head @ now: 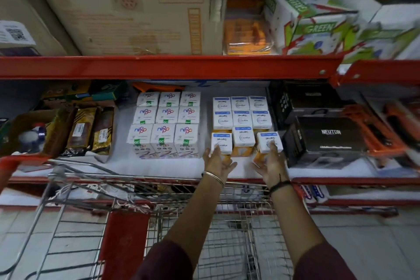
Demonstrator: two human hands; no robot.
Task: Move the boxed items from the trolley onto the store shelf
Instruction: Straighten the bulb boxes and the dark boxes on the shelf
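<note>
Both arms reach over the wire trolley (145, 191) to the white store shelf (159, 167), where the Wipro Garnet boxes (242, 111) stand in a block of three columns. The left hand (217, 160) rests its spread fingers against the front-left Garnet box (221, 142), palm loose, not wrapped around it. The right hand (270, 163) cups the front-right Garnet box (269, 142), fingers up its face and thumb at its side; whether it truly grips cannot be told. Between these two stands the front-middle Garnet box (243, 136), set slightly further back. Just left of the Garnet block, across a narrow gap, sits a three-by-three block of Nippo boxes (167, 120). Just right of the Garnet block lie black Neuton boxes (327, 141). Further left of the Nippo boxes stand brown packets (91, 129). Above, beyond the red shelf beam (159, 67), sits a large cardboard carton (127, 13).
</note>
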